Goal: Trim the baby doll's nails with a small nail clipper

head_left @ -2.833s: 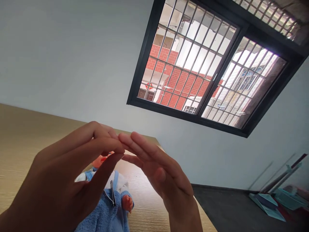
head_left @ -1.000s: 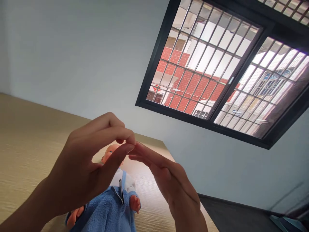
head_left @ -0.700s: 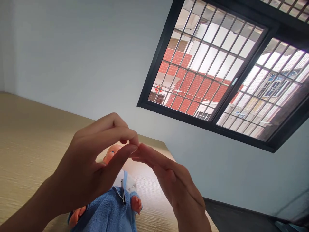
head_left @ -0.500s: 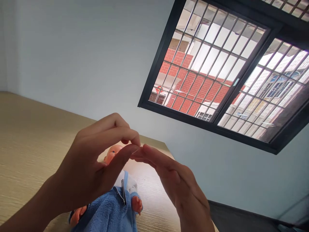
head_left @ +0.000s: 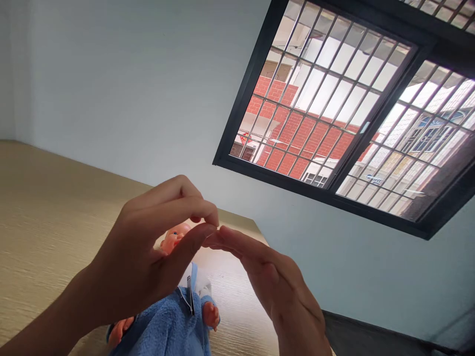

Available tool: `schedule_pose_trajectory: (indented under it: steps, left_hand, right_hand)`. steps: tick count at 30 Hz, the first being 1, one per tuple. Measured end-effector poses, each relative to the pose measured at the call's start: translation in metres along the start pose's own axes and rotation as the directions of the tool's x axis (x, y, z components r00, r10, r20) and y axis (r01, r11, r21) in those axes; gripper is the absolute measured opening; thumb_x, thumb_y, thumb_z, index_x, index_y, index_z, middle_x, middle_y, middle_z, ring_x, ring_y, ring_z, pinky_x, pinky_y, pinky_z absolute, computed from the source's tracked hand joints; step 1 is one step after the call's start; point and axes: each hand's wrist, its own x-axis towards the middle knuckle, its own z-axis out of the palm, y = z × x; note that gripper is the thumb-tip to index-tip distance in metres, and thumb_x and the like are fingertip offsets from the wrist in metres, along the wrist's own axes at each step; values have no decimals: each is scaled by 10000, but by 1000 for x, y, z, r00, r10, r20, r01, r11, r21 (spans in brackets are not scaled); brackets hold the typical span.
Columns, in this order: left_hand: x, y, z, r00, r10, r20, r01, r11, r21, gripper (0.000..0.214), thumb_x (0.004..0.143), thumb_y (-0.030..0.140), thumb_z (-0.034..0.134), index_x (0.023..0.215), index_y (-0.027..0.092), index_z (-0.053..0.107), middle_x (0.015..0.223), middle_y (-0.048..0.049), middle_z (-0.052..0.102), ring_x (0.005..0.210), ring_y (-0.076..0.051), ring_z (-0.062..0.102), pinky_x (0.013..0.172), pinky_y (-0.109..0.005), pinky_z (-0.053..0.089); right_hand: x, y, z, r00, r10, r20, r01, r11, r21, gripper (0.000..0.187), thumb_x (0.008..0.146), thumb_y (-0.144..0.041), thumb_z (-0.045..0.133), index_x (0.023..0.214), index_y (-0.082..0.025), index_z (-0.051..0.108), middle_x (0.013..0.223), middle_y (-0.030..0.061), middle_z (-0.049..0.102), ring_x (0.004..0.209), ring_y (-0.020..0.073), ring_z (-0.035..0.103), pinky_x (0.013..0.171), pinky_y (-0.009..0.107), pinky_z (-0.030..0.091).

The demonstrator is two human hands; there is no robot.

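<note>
My left hand (head_left: 159, 252) is closed in a pinch, its thumb tip against its bent index finger; whether anything is between them is too small to tell. From the right, my right hand (head_left: 274, 282) reaches in with fingers stretched and slanting up to the left. Its fingertips meet or nearly meet those of my left hand, so the two form a peak. Behind and below them lies a baby doll (head_left: 211, 315) on its back, in a blue fleecy outfit (head_left: 166, 321) with a white top. My left hand hides part of its face and chest. A dark strip with white edging crosses the outfit's front.
The doll rests on a light wood-grained table (head_left: 67, 207), whose far edge runs along a pale wall (head_left: 129, 89). A dark-framed window (head_left: 326, 190) with metal bars is at the upper right. Dark floor (head_left: 363, 333) shows at the lower right.
My left hand has shifted very slightly right. The pose of both hands is otherwise the same, and the doll has stayed in place.
</note>
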Motion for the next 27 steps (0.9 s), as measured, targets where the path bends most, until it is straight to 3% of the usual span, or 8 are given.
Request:
schedule_pose_trajectory:
  steps: [21, 27]
  left_hand:
    - [0, 1, -3, 1000, 1, 11, -2, 1000, 10, 121, 936, 158, 572, 854, 218, 637, 817, -8, 616, 781, -138, 600, 625, -226, 488]
    - [0, 0, -2, 1000, -10, 27, 11, 999, -35, 122, 942, 169, 568, 859, 215, 645, 799, -1, 618, 733, -127, 595, 621, -232, 484]
  right_hand:
    - [-2, -3, 1, 1000, 3, 3, -3, 998, -58, 389, 1041, -426, 351, 1270, -324, 648, 1275, 52, 659, 1297, 309, 550, 1147, 594, 385]
    - [-7, -1, 4, 994, 102, -49, -102, 995, 3, 368, 1037, -427, 386, 1282, -301, 629, 1321, 66, 632, 1344, 298, 509, 1167, 590, 361]
